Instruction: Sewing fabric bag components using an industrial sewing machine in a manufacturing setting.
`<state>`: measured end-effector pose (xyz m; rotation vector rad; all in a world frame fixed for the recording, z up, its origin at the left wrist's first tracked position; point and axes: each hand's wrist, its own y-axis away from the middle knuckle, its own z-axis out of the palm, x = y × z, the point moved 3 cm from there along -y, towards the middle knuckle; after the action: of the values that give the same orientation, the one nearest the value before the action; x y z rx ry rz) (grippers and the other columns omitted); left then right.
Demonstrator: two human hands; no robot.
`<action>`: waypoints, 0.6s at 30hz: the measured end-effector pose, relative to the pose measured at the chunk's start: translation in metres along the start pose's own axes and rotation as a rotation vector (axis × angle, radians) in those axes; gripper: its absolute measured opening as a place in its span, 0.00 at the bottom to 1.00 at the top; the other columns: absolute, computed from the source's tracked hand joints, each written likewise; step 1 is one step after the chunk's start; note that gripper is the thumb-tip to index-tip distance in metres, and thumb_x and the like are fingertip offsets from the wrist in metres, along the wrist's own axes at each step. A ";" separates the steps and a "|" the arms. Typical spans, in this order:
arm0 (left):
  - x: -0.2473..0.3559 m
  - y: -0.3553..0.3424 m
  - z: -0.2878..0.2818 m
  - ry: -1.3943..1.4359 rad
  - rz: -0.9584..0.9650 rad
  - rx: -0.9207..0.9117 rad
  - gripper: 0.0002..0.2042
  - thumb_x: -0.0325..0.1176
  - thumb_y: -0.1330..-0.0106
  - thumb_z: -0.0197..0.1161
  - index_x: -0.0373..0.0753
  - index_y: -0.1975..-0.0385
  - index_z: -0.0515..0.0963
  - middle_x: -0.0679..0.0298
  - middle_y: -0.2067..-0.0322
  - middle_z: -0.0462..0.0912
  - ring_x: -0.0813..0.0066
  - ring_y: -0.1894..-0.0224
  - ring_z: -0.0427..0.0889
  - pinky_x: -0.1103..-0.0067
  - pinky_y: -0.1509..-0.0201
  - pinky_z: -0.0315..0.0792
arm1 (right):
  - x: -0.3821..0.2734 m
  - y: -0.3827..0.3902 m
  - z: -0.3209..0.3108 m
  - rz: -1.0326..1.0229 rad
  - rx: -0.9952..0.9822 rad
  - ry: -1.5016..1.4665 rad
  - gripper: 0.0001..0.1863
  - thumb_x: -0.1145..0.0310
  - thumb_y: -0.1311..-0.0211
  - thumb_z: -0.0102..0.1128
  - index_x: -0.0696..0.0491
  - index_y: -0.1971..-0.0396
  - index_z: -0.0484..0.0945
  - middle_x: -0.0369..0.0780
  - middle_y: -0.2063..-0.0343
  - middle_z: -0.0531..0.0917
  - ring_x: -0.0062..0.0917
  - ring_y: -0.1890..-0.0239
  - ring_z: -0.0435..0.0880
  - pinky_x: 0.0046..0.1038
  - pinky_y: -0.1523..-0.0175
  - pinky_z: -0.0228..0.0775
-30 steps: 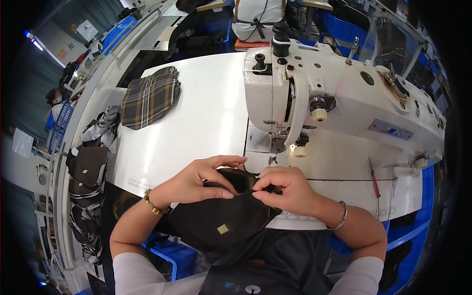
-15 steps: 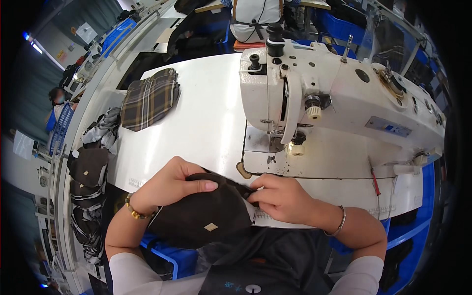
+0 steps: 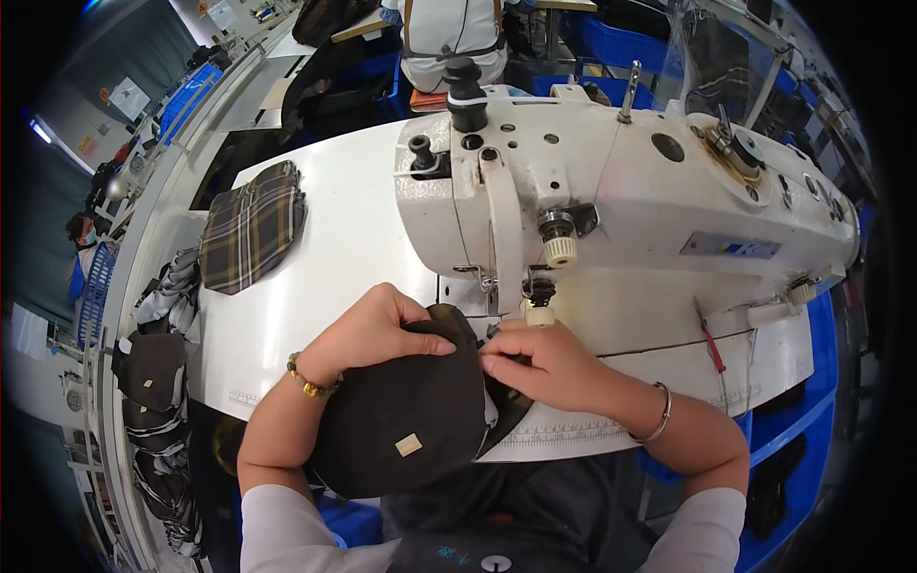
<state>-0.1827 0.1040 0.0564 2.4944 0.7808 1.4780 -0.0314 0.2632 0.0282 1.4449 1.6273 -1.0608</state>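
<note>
A dark brown fabric piece, marked by a small tan patch, is held at the lower centre of the frame, before the white sewing machine. Its upper edge is gripped between the thumb and fingers of the left hand; its right edge is pinched by the fingers of the right hand, just below the needle area. A plaid piece is laid on the white bench at upper left. Brown pieces are stacked at the left.
</note>
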 end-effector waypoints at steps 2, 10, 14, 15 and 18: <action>-0.004 0.002 0.002 -0.012 0.008 0.103 0.12 0.36 0.43 0.76 0.32 0.77 0.85 0.70 0.87 0.76 0.88 0.81 0.66 0.82 0.77 0.63 | 0.001 -0.001 -0.001 0.059 0.012 -0.041 0.13 0.59 0.41 0.65 0.54 0.71 0.84 0.42 0.80 0.82 0.36 0.76 0.82 0.34 0.69 0.72; -0.001 0.019 0.005 0.110 -0.005 0.123 0.15 0.39 0.46 0.79 0.31 0.76 0.86 0.69 0.87 0.77 0.88 0.82 0.66 0.83 0.78 0.62 | -0.006 0.008 0.002 0.021 0.145 0.030 0.10 0.71 0.48 0.74 0.58 0.77 0.80 0.38 0.78 0.80 0.24 0.75 0.80 0.24 0.70 0.69; 0.005 0.039 -0.001 0.021 -0.051 0.007 0.16 0.40 0.48 0.80 0.31 0.76 0.86 0.68 0.86 0.78 0.88 0.82 0.68 0.84 0.78 0.63 | -0.005 0.007 0.000 0.005 0.139 -0.086 0.10 0.73 0.49 0.74 0.59 0.78 0.79 0.38 0.76 0.82 0.22 0.74 0.79 0.23 0.69 0.69; 0.005 0.041 -0.001 -0.005 -0.062 -0.022 0.15 0.39 0.48 0.80 0.31 0.75 0.86 0.68 0.85 0.79 0.87 0.81 0.69 0.84 0.77 0.64 | -0.005 0.007 0.000 -0.004 0.116 -0.118 0.10 0.73 0.49 0.74 0.59 0.79 0.78 0.38 0.76 0.82 0.21 0.74 0.79 0.23 0.68 0.69; 0.008 0.029 0.002 0.105 0.168 0.019 0.13 0.35 0.48 0.80 0.31 0.73 0.86 0.66 0.80 0.82 0.85 0.78 0.73 0.84 0.73 0.68 | -0.006 0.008 0.000 -0.007 0.098 -0.157 0.10 0.74 0.50 0.74 0.59 0.79 0.78 0.38 0.76 0.82 0.21 0.73 0.78 0.23 0.67 0.69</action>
<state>-0.1677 0.0837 0.0721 2.5695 0.6164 1.6758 -0.0230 0.2608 0.0329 1.3814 1.4885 -1.2410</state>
